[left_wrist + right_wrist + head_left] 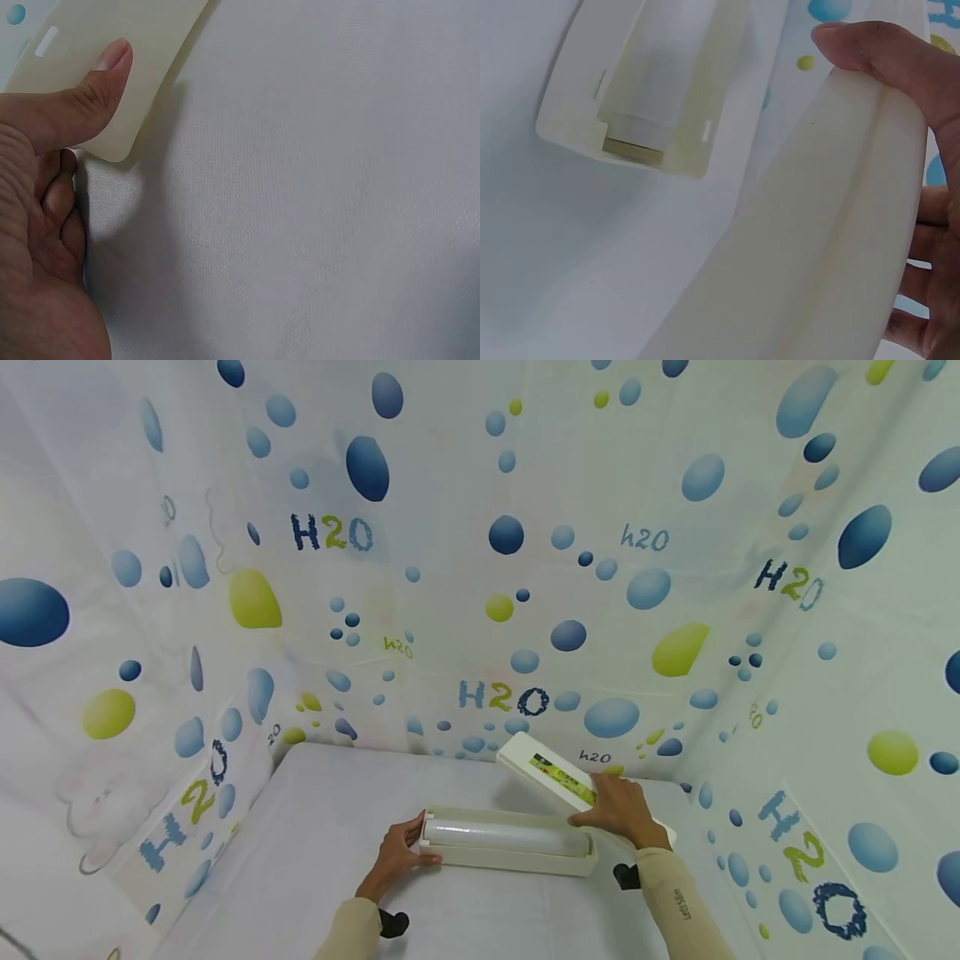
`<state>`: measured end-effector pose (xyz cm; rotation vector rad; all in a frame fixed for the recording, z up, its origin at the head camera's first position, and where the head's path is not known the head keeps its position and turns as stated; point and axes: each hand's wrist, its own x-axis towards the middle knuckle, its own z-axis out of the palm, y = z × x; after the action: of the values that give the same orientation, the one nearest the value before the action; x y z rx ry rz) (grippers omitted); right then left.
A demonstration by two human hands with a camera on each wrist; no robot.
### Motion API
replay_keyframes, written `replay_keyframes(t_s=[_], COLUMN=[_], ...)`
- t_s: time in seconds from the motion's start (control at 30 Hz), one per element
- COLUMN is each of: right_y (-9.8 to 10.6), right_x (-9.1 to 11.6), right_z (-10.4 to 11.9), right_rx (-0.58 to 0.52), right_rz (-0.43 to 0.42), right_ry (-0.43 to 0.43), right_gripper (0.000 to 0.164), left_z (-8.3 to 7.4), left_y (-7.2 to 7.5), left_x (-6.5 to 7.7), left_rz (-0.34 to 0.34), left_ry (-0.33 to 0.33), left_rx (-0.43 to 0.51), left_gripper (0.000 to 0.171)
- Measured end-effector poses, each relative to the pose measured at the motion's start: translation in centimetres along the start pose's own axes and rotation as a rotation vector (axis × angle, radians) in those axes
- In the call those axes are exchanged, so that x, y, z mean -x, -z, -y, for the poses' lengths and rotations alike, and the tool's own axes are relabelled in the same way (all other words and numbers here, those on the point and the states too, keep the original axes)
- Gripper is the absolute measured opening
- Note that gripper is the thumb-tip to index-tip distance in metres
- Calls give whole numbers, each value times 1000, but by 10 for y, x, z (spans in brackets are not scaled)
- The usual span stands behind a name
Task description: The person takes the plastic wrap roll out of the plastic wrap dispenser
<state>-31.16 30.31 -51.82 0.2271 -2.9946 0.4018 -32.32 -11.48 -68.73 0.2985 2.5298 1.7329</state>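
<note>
A long cream dispenser box (517,861) lies on the white table with a roll of clear plastic wrap (502,836) inside it. My left hand (397,852) grips the box's left end, thumb on its front wall (146,52) and fingers round the end and back. In my right hand (621,810) is the box's long white lid (521,753), held tilted above and behind the box's right end. A green and yellow label (558,777) shows on the lid's outside. From the right wrist view, the thumb pinches the edge of the lid (810,217) and the fingers lie behind it.
White cloth (322,810) covers the table. Sheets printed with blue and green drops (506,535) hang behind and at both sides, close to the table's edges. Black straps (393,924) show at both wrists.
</note>
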Motion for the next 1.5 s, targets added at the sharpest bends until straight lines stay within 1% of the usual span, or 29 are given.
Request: replay_keyframes(t_s=[0.07,0.13,0.27,0.43,0.6,0.83,1.13,1.27,1.37,1.5], right_y=[1,1,3,6,8,8,13,16,17,18], right_x=[1,1,1,4,6,8,12,16,17,18], right_z=[-1,-3,-8,-12,-14,-19,-25,-25,-27,-30], right_rx=[0,2,4,13,15,1,24,34,35,44], right_rz=[0,-3,-21,-21,-19,-31,-16,-10,-13,-13], right_ry=[-1,-4,-7,-19,-36,-42,-69,-78,-75,-78], right_gripper=[66,68,80,93,95,92,81,76,76,74], left_z=[-2,-5,-7,-6,-3,-4,-6,-9,-9,-6], left_y=[1,2,2,1,0,-1,1,1,0,0], left_x=[1,1,1,0,-1,0,2,3,3,4], left_rz=[0,3,5,2,-2,1,3,-1,-8,-13], left_ry=[-5,-6,8,-4,6,10,21,14,17,-8], left_rx=[-1,11,35,28,10,44,49,44,53,40], left_gripper=[106,106,106,106,105,103,105,104,104,104])
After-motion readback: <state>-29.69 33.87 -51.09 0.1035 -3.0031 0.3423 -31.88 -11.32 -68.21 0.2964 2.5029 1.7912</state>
